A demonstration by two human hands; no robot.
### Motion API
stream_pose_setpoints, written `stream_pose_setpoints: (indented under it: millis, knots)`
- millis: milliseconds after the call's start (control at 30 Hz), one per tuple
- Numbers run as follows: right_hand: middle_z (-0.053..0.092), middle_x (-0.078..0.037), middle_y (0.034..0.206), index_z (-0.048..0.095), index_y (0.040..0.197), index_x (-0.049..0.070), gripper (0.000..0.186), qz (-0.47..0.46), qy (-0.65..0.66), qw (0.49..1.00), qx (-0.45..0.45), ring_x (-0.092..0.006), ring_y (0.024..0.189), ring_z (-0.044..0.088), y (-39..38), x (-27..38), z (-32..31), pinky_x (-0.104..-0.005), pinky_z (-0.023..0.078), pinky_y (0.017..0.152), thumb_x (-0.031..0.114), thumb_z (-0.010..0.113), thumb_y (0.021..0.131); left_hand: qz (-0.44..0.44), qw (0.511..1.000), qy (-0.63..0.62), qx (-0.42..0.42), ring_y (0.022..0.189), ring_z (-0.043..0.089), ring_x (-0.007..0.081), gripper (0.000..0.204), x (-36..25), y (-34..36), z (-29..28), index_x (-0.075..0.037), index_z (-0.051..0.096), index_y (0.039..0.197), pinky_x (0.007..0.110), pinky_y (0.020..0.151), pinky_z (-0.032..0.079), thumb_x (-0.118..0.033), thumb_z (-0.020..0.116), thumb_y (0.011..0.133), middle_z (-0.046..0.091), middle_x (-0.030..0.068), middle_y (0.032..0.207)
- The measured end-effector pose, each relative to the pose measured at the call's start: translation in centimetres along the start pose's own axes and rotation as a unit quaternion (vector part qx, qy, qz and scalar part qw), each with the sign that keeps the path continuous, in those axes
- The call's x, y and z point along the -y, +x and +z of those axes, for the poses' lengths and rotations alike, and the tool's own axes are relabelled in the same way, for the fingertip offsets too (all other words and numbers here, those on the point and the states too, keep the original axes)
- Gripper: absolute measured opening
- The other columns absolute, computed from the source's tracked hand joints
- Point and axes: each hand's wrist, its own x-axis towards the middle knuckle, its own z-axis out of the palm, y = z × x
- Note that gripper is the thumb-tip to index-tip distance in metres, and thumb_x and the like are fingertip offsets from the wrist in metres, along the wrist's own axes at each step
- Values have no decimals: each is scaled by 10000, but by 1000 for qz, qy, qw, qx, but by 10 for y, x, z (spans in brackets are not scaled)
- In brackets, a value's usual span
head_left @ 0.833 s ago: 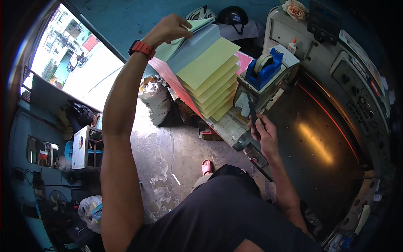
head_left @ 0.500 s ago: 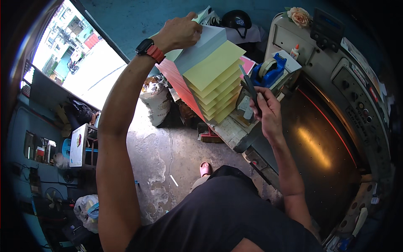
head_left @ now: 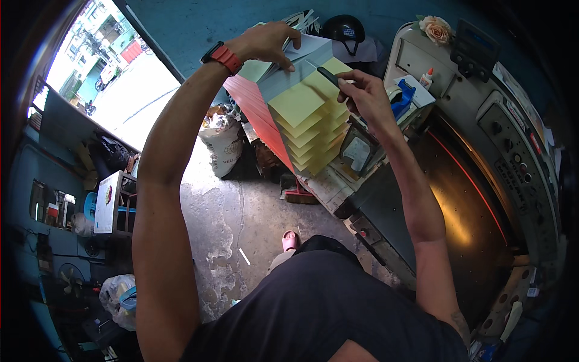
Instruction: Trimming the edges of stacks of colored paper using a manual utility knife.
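My left hand [head_left: 268, 43] rests on top of a stack of loose paper, its fingers apart on grey-blue sheets [head_left: 278, 82] and beside pale green ones. My right hand [head_left: 362, 93] grips a dark-handled blade [head_left: 327, 76], with the thin tip over the top of the stack. Below it, several fanned layers of yellow paper [head_left: 298, 114] lean over red-pink sheets [head_left: 253, 120]. A blue tape dispenser [head_left: 402, 104] is partly hidden behind my right wrist.
A glue bottle [head_left: 426, 79], artificial rose [head_left: 434, 29] and machine panel [head_left: 506, 139] are at right, with a dark metal bed [head_left: 458, 265] below. A black helmet [head_left: 342, 33] sits behind the stack. A white sack [head_left: 220, 151] stands on the floor; a doorway [head_left: 123, 96] opens left.
My right hand has risen with the blade from beside the tape dispenser to the top of the paper stack. My left hand has shifted right and down over the grey sheets.
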Motion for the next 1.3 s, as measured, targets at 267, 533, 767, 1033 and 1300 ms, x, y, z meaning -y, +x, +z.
stream_pose_setpoints:
  millis: [267, 533, 767, 1033, 1300]
  knots:
    - [650, -48, 678, 677, 1044, -19, 202, -9, 4, 1000, 6, -63, 513, 507, 13, 2, 8, -211, 396, 486, 130, 614, 924, -17, 999, -23, -25, 1045, 572, 349, 591, 5, -4, 3, -150, 646, 1106, 453, 861, 444, -359, 888, 609, 588, 123, 1076]
    - [652, -62, 681, 672, 1054, -22, 197, 2, 47, 999, -13, -60, 506, 489, 12, -4, 13, -215, 380, 482, 112, 604, 926, -11, 999, -5, -48, 1050, 564, 343, 600, 9, -7, 7, -158, 628, 1102, 448, 848, 432, -391, 885, 612, 584, 115, 1065]
    - [656, -61, 688, 668, 1068, -25, 205, 10, 43, 999, -9, -55, 498, 481, 9, -6, 16, -212, 373, 478, 115, 602, 934, -9, 998, -15, -53, 1035, 565, 344, 588, 10, -8, 7, -158, 624, 1096, 452, 840, 427, -399, 880, 624, 581, 117, 1045]
    - [655, -62, 697, 661, 1080, -28, 205, 6, 58, 998, -19, -59, 488, 471, 10, -9, 18, -217, 357, 468, 114, 606, 943, -8, 998, -17, -56, 1035, 563, 340, 594, 10, -9, 8, -164, 628, 1100, 452, 832, 424, -406, 881, 621, 583, 116, 1029]
    - [650, -63, 693, 664, 1070, -16, 188, 8, 70, 997, -21, -58, 482, 465, 9, -14, 23, -222, 348, 460, 110, 605, 944, -18, 998, -9, -64, 1038, 561, 338, 593, 11, -10, 9, -168, 631, 1098, 451, 836, 427, -410, 881, 618, 588, 111, 1031]
